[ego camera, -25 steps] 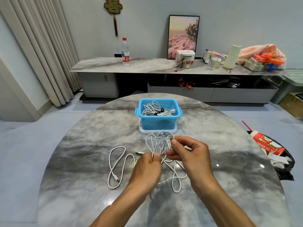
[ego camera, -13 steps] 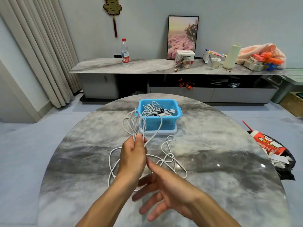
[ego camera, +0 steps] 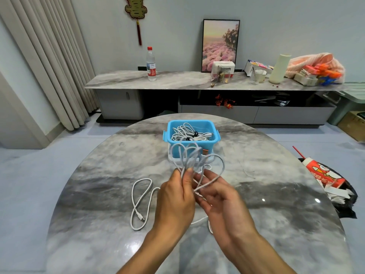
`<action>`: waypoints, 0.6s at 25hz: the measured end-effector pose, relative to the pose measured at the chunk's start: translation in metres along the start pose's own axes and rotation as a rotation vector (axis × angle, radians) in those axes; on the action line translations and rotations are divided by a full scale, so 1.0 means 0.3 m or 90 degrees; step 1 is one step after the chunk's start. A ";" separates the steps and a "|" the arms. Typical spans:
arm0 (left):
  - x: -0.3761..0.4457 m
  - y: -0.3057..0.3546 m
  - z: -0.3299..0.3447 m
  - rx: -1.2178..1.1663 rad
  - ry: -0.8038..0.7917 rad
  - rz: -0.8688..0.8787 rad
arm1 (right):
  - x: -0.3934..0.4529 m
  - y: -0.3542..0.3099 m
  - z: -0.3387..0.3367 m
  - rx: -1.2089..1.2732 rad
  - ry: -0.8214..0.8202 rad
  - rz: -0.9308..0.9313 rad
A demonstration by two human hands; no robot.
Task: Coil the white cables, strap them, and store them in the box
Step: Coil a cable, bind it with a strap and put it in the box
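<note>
My left hand point(ego camera: 174, 196) pinches a bunch of white cable loops point(ego camera: 186, 155) that stand up in front of the blue box point(ego camera: 170, 133). My right hand point(ego camera: 219, 196) is just beside it, its fingers curled round one larger loop of the same cable point(ego camera: 218, 171). The cable's loose tail point(ego camera: 141, 202) lies on the table to the left, ending in a plug. Inside the blue box lie coiled white cables point(ego camera: 189, 134) bound with dark straps. The box stands on its white lid.
The round marble table point(ego camera: 88, 194) holds only the box and cable. A long sideboard point(ego camera: 177, 81) with a bottle, a picture and clutter stands behind. A black bag with a red carton point(ego camera: 324, 175) lies on the floor right of the table.
My left hand has shifted right and lifted the loops in front of the box. My right hand rose from below, where it was open, and took hold of a new loop.
</note>
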State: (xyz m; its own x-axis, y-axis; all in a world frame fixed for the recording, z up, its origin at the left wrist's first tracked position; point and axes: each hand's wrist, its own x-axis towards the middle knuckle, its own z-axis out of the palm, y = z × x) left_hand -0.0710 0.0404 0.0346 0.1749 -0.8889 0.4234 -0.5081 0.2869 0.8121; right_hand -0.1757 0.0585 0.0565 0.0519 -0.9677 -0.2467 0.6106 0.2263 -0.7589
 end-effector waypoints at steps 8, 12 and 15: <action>-0.064 0.009 0.038 0.109 -0.169 0.066 | 0.008 -0.072 -0.025 0.146 0.002 -0.027; -0.056 0.019 0.018 0.071 -0.281 0.109 | 0.006 -0.080 -0.030 0.126 -0.036 -0.020; -0.036 0.020 0.010 0.017 -0.352 0.051 | -0.007 -0.095 -0.037 0.108 -0.083 -0.037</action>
State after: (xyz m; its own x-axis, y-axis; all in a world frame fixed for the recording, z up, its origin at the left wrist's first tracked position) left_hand -0.0785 0.0507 0.0336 -0.3298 -0.9219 0.2033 -0.5247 0.3580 0.7723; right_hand -0.2019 0.0552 0.0720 0.1076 -0.9873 -0.1169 0.7397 0.1580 -0.6541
